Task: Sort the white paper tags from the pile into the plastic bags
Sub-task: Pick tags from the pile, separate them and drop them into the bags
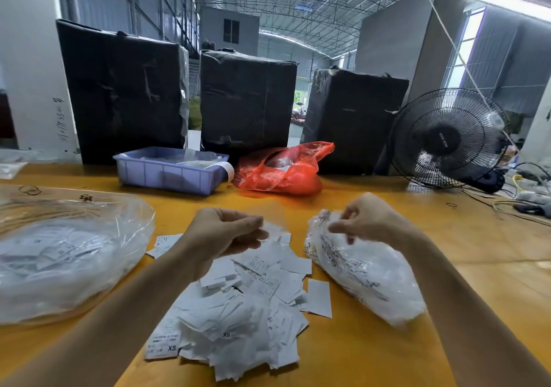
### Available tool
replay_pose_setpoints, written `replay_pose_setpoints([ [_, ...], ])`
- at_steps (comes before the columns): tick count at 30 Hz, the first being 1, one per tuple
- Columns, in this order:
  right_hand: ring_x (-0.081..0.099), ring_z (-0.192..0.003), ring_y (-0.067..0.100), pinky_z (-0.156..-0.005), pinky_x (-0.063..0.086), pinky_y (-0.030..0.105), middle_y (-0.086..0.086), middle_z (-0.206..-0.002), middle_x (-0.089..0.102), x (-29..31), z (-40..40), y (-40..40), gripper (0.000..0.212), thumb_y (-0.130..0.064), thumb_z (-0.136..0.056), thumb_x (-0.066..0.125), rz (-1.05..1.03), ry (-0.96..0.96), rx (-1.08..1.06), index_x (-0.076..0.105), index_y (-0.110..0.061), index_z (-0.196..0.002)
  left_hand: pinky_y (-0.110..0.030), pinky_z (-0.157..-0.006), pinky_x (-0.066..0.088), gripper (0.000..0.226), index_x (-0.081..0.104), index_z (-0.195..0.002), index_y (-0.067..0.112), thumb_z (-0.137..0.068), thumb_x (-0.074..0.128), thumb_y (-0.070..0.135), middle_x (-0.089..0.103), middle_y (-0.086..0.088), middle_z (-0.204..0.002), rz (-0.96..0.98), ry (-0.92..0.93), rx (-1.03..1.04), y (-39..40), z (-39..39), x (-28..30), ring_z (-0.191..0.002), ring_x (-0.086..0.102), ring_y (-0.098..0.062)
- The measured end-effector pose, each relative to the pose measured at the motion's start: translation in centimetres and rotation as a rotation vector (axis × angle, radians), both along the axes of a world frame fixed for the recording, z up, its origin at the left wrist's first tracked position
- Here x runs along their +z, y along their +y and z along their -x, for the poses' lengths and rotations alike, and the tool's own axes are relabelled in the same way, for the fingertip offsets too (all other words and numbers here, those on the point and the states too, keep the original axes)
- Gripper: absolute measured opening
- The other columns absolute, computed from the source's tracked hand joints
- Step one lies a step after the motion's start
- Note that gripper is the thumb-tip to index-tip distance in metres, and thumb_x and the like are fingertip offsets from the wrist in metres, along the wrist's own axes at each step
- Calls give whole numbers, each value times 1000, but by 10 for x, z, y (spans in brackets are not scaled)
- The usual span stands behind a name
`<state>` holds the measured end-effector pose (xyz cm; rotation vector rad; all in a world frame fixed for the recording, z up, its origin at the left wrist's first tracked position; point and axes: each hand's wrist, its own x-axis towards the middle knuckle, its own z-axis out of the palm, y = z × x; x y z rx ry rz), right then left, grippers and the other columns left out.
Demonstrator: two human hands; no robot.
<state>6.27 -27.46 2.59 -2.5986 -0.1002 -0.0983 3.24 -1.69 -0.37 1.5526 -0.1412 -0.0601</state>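
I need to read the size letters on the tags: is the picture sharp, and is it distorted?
Head view: wide-angle bending at the edges; pile of tags sharp enough to read XS; right hand slightly motion-blurred; clear bag shows glare.

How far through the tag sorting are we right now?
Partly done. Both clear bags already hold tags: the big left bag and the smaller right bag. In hand: the right hand pinches the right bag's mouth, and the left hand is curled over the pile, seemingly holding tags. Left: a large pile of tags still lies loose on the yellow table.
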Motion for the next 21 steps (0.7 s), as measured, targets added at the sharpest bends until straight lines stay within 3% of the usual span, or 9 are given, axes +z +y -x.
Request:
replay_pose_setpoints([
  [4, 43, -46, 9, -44, 30, 14, 9, -67, 66, -41, -16, -42, 43, -45, -82, 65, 339, 37, -140, 63, -6, -65, -21, -63, 49, 33, 69, -90, 4, -67, 74, 27, 75, -7, -84, 39, 59, 8, 6, -3, 1, -72, 72, -13],
  [5, 45, -53, 11, -50, 33, 17, 12, -74, 66, -47, -17, -45, 44, -48, -81, 65, 375, 54, -126, 63, -6, -70, -21, -62, 49, 25, 67, -91, 4, -73, 73, 22, 75, -7, -84, 59, 70, 25, 8, -4, 0, -72, 72, -13],
  [7, 57, -80, 15, -72, 45, 24, 10, -101, 68, -42, -17, -43, 49, -51, -81, 64, 413, 30, -126, 66, -6, -100, -18, -55, 51, 13, 66, -90, 4, -81, 69, 12, 75, -8, -82, 104, 84, 62, 10, -7, -1, -68, 72, -13],
  [9, 60, -99, 23, -85, 48, 34, 8, -112, 65, -23, -12, -32, 52, -51, -83, 63, 498, -131, -209, 60, -9, -115, -17, -51, 50, 11, 63, -92, 4, -83, 68, 7, 75, -8, -79, 133, 97, 101, 13, -9, -2, -64, 71, -13],
  [11, 64, -92, 28, -76, 50, 34, 11, -100, 68, -3, -1, -9, 35, -39, -87, 63, 503, -453, -297, 63, -9, -106, -17, -51, 48, 13, 60, -94, 4, -83, 67, 2, 74, -9, -76, 153, 105, 139, 15, -11, -2, -60, 70, -13],
  [13, 66, -77, 24, -65, 49, 28, 10, -86, 70, 4, 10, 22, 16, -21, -90, 61, 311, -683, -140, 69, -8, -95, -15, -47, 47, 16, 58, -95, 5, -83, 67, -2, 73, -11, -75, 180, 108, 170, 16, -13, -3, -55, 69, -12],
  [16, 62, -73, 14, -64, 48, 20, 9, -87, 72, -13, 19, 79, 13, -10, -88, 61, 116, -417, 264, 72, -5, -92, -13, -44, 45, 20, 61, -99, 4, -81, 69, 2, 71, -13, -79, 190, 97, 206, 18, -14, -3, -50, 65, -9],
  [18, 64, -85, 18, -72, 48, 25, 9, -99, 72, -38, 9, 107, 16, -15, -87, 65, 163, -201, 315, 72, -5, -98, -13, -44, 45, 22, 65, -99, 4, -80, 72, 10, 72, -10, -77, 160, 82, 213, 20, -14, -3, -49, 63, -6],
  [21, 59, -104, 23, -81, 44, 28, 10, -113, 65, -65, -11, 125, 41, -30, -79, 75, 179, -61, 250, 66, -6, -111, -15, -45, 44, 25, 67, -94, 7, -75, 75, 23, 73, -3, -69, 130, 77, 196, 21, -12, -2, -48, 60, -4],
])
